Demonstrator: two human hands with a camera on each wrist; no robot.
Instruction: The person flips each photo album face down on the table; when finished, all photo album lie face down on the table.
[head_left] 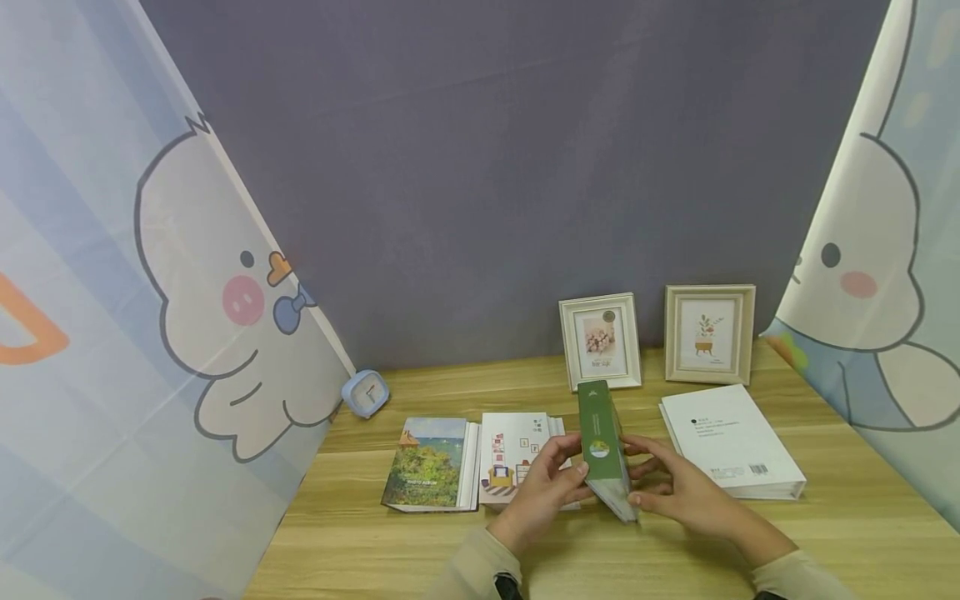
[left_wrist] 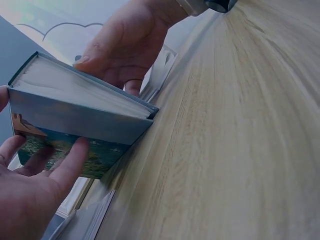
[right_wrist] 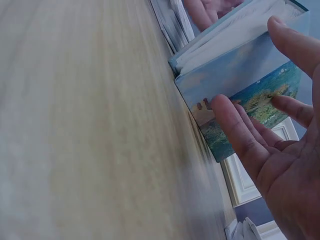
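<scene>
Left hand (head_left: 543, 492) and right hand (head_left: 686, 492), loosely spread, are being held against opposite covers (left_wrist: 112, 140) of a likely stiff, weighty album (head_left: 598, 421), spine-up midway between the surface's (head_left: 352, 554) side edges, best gripped across both covers.

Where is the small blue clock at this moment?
In the head view, the small blue clock sits on the left side of the wooden table, near its far corner, behind and left of the landscape-covered photo album.

There are 4 albums (head_left: 597, 425), 2 frames (head_left: 600, 340) and 1 clock (head_left: 367, 393).
</scene>
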